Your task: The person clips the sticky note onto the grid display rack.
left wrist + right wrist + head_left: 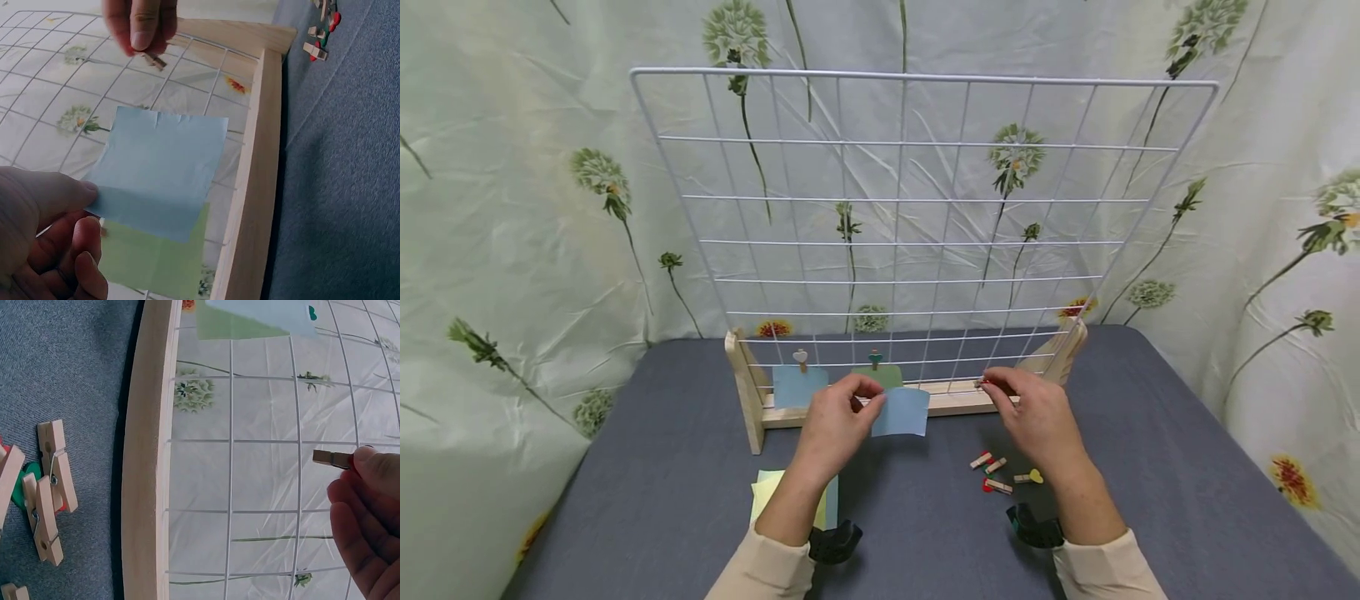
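My left hand [838, 421] pinches a blue paper square [901, 412] by its edge, in front of the white wire grid [925, 200]. In the left wrist view the thumb [87, 192] lies on the paper's corner. My right hand [1033, 408] holds a small wooden clothespin [331, 457] with a red piece at its end, between thumb and fingers, close to the grid's lower right. A green paper square [880, 375] hangs on the grid under a green-topped clothespin [875, 358], partly behind the blue one. Left of it another blue square [797, 387] hangs from a clothespin with a whitish heart [801, 357].
Several loose clothespins [997, 485] with red, green and yellow tops lie on the dark grey tablecloth [655, 500]. Yellow and blue paper squares [767, 492] are stacked by my left forearm. A wooden base [745, 392] carries the grid, and a floral curtain [550, 292] hangs behind.
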Motion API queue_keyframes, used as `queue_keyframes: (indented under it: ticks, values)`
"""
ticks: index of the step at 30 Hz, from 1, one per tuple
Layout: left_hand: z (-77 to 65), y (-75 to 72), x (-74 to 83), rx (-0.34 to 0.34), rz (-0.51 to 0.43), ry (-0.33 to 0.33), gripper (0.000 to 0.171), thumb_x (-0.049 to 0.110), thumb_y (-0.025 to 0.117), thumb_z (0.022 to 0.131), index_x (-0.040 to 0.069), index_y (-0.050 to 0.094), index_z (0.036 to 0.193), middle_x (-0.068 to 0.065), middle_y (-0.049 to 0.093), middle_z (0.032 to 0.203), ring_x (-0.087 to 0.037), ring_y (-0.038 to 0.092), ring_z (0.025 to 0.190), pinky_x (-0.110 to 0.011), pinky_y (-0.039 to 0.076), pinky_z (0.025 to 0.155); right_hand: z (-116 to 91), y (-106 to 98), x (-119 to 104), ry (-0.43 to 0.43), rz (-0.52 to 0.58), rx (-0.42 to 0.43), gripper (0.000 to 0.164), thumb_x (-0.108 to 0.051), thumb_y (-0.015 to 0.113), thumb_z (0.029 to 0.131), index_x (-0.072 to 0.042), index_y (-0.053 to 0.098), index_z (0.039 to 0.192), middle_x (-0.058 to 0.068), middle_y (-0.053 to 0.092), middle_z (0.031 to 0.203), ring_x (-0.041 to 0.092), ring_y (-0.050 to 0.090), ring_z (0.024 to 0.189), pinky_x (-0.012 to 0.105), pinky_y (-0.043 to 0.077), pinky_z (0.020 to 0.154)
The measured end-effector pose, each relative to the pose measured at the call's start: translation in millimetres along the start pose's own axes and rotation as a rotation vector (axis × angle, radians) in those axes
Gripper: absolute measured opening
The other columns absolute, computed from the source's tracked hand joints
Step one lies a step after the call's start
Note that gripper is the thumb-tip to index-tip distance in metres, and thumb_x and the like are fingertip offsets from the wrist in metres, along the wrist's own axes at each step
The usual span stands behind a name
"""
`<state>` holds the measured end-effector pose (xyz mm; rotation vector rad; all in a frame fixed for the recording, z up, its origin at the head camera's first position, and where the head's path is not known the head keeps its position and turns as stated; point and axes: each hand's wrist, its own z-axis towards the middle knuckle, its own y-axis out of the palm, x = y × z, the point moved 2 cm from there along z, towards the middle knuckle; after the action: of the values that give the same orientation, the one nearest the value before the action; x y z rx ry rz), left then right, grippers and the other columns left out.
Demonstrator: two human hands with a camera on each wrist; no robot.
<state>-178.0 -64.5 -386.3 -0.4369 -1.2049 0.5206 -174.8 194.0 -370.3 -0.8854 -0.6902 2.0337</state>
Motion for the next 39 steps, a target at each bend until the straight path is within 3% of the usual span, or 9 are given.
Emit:
queue_keyframes:
  ticks: [11,23,31,39]
  values:
    - [4.8,16.8,1.4,0.024,-0.027,-0.005,0.005,0.016,0.077,0.091,0.014,0.074,0.095,-0.002,0.077,0.092,-0.006,0.057,0.063,-0.023,0.047,0.056,2.4,-2.0,-1.8,-0.064,0.002,0.105,0.021,-0.006,0.084,0.082,-0.005,0.075,0.102,0.009,0.077,0.092,0.022,0.073,0.079,0.042,0.057,0.066]
    - [9.5,26.4,7.2,0.044,-0.044,-0.004,0.004,0.015,0.077,0.090,0.014,0.075,0.093,-0.003,0.078,0.092,-0.008,0.058,0.066,-0.023,0.046,0.057,5.4,-3.1,-4.2,-0.141,0.031,0.180,0.021,-0.003,0.086,0.078,-0.007,0.076,0.097,0.006,0.074,0.093,0.019,0.072,0.081,0.035,0.057,0.064]
    - [11.6,28.2,10.0,0.047,-0.054,-0.008,0.004,0.017,0.077,0.091,0.014,0.075,0.094,-0.003,0.078,0.093,-0.008,0.058,0.067,-0.024,0.046,0.057,7.1,-5.9,-8.2,-0.214,0.070,0.291,0.024,0.001,0.086,0.076,-0.005,0.077,0.098,0.007,0.074,0.092,0.015,0.069,0.075,0.029,0.055,0.062]
    - [13.2,29.1,12.6,0.047,-0.054,-0.020,0.005,0.019,0.075,0.093,0.015,0.076,0.095,-0.002,0.078,0.093,-0.009,0.058,0.068,-0.024,0.047,0.058,7.6,-2.1,-9.2,-0.226,0.093,0.280,0.024,0.001,0.086,0.075,-0.005,0.077,0.097,0.007,0.074,0.091,0.014,0.066,0.074,0.026,0.053,0.062]
